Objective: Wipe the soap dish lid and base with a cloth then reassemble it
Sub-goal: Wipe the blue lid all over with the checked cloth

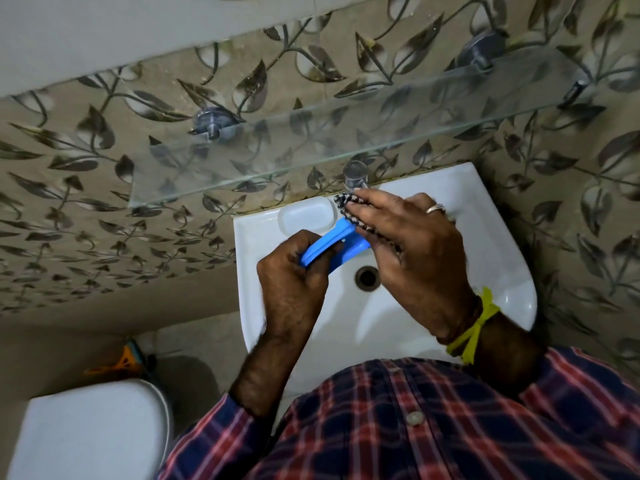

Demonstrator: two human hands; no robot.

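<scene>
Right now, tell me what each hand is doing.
Left hand: fingers closed on the blue soap dish piece, held over the sink.
Right hand: pressing the checked cloth onto that piece.

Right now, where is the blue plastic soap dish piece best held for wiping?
By its near left end, as the left hand does: the blue plastic soap dish piece tilts up rightward, leaving its far end free for the checked cloth under the right hand.
</scene>
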